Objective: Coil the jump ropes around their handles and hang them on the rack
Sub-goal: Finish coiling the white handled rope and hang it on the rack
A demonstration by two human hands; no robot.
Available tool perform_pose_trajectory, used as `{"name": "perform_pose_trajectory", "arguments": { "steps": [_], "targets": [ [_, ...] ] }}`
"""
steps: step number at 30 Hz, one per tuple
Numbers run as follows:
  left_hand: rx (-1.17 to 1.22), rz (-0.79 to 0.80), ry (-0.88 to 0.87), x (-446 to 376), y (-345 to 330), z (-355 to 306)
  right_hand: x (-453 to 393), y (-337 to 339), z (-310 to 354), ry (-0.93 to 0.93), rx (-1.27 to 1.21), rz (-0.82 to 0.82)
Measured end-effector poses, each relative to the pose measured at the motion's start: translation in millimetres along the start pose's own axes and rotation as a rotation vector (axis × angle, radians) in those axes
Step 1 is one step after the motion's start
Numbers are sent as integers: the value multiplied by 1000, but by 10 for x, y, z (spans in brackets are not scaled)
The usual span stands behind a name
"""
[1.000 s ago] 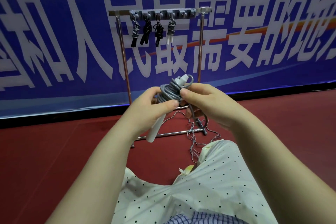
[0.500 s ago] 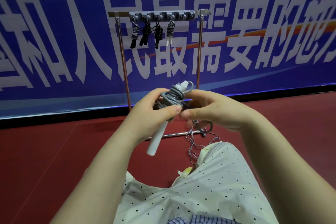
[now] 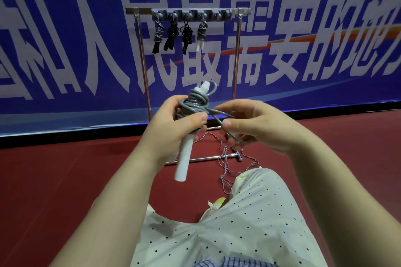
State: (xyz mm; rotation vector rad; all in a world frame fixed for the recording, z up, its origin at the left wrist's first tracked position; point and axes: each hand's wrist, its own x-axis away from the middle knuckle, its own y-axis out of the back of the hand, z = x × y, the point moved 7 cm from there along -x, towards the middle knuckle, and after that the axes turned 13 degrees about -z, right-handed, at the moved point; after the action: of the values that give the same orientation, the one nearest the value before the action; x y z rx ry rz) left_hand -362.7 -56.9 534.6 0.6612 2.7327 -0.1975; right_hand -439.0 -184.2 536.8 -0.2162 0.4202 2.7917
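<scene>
My left hand grips a grey jump rope coiled round its white handles, held tilted in front of me. My right hand pinches the loose grey end of that rope just right of the coil. Behind stands a metal rack with a grey hook bar on top. Several coiled ropes hang from its left hooks: a grey one with black handles, two black ones, and a grey one with white handles.
Thin grey cord lies tangled on the red floor by the rack's foot bar. My legs in dotted white cloth fill the lower frame. A blue banner forms the wall behind the rack.
My right hand has drawn away from the coil to the right, pulling the loose rope end out with it. The coil and left hand have stayed about in place.
</scene>
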Motion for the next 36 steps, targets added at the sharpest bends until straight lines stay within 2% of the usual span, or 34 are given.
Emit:
{"name": "perform_pose_trajectory", "arguments": {
  "steps": [3, 6, 9, 12, 15, 17, 21, 27, 32, 36],
  "targets": [
    [29, -49, -4, -48, 38, -27, -5, 71, 15, -5, -13, -54],
    [-17, -110, -111, -47, 150, -125, -40, 142, 58, 7, -86, -160],
    [-31, -110, -152, -6, 231, -133, -32, 149, 140, 148, -86, -195],
    [50, -104, -51, -6, 234, 7, 73, 38, 267, 332, 88, -141],
    [-76, -75, -64, 8, 227, 80, 151, -210, 405, 410, 88, -8],
    [-156, -54, -79, 26, 219, 74, 147, -291, 438, 422, 68, 36],
    [-237, -32, -102, 4, 236, -75, 101, -264, 522, 443, 45, -18],
    [-61, 86, -103, 98, 152, -262, 117, -156, 691, 458, -119, -80],
    [-181, -45, -183, 72, 203, -276, 73, -104, 679, 400, -284, -267],
    [-231, -88, -178, 69, 273, -173, 72, -136, 519, 293, -306, -367]
  ]
}}
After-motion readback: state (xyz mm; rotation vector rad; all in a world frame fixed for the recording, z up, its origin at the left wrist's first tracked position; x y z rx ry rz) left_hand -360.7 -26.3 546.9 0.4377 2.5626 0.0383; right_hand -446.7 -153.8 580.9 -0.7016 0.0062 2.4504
